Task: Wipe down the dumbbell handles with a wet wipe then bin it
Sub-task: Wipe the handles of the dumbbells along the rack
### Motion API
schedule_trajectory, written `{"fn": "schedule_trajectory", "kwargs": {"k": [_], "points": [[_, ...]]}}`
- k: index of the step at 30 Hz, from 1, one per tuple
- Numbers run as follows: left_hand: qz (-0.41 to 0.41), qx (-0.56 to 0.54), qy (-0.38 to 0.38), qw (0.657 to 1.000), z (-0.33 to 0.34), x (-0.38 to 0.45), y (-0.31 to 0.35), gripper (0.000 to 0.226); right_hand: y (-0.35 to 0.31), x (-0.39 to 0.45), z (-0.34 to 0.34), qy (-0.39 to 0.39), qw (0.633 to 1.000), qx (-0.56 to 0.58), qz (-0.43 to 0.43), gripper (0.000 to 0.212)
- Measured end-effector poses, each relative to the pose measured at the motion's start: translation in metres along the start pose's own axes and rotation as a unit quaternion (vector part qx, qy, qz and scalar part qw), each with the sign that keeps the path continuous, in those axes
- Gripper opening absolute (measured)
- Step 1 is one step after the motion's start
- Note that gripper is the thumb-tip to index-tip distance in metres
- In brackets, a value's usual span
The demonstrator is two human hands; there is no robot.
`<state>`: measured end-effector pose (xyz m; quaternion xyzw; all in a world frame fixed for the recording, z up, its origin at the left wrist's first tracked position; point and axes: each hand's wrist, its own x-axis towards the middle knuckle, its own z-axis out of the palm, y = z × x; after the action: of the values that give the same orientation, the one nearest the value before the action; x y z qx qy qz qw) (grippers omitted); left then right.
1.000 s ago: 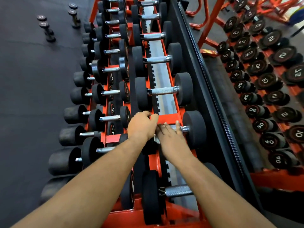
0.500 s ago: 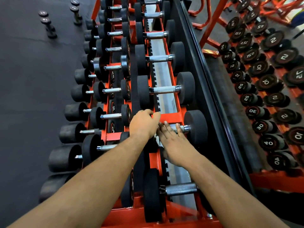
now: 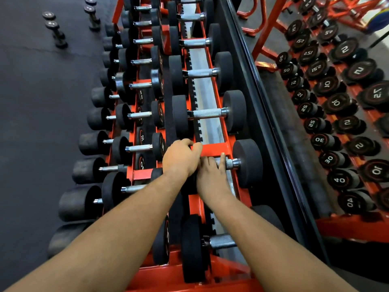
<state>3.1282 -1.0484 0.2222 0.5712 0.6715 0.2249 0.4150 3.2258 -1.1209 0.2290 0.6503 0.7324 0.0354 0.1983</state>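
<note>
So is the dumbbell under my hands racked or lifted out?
Racked: the dumbbell lies level in the orange rack, handle under the right hand.
</note>
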Motion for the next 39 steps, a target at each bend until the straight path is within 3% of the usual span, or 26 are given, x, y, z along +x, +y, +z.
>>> {"fn": "schedule_trajectory", "kwargs": {"k": [4, 9, 14, 19, 23, 28, 30, 34, 35, 39], "points": [[-0.001, -0.001, 0.001, 1.000, 0.001, 0.001, -0.001, 0.055, -0.001, -0.002, -0.006, -0.031, 0.999, -0.003, 0.027, 0.041], [0.004, 0.007, 0.000, 1.000, -0.001, 0.000, 0.001, 0.053, 0.013, 0.042, -0.039, -0.174, 0.983, 0.063, -0.014, 0.023], [0.004, -0.001, -0.003, 1.000, 0.000, 0.001, -0.001, 0.054, 0.007, -0.003, 0.003, -0.005, 1.000, -0.012, 0.026, 0.040], [0.011, 0.003, 0.005, 1.000, -0.001, -0.002, 0.002, 0.053, 0.002, 0.017, -0.002, -0.002, 0.997, -0.067, 0.033, 0.061], [0.011, 0.008, 0.005, 1.000, 0.000, -0.001, 0.000, 0.046, 0.010, 0.028, -0.005, -0.010, 0.998, 0.046, -0.045, 0.031], [0.021, 0.011, 0.009, 1.000, -0.001, -0.001, -0.001, 0.045, 0.005, -0.010, 0.022, 0.071, 0.997, 0.044, 0.001, 0.037], [0.020, 0.012, 0.008, 1.000, 0.000, -0.002, -0.001, 0.046, 0.004, 0.000, 0.008, 0.038, 0.998, 0.040, 0.012, 0.035], [0.018, 0.016, 0.009, 1.000, -0.001, -0.002, 0.000, 0.045, 0.015, 0.041, -0.024, -0.134, 0.990, 0.035, -0.023, 0.023], [0.019, 0.015, 0.009, 1.000, -0.001, -0.001, 0.001, 0.045, 0.017, 0.041, -0.024, -0.133, 0.990, 0.032, -0.030, 0.023], [0.014, 0.006, 0.010, 1.000, 0.000, 0.000, -0.001, 0.050, 0.014, -0.005, 0.005, 0.020, 0.999, 0.049, 0.012, 0.032]]}}
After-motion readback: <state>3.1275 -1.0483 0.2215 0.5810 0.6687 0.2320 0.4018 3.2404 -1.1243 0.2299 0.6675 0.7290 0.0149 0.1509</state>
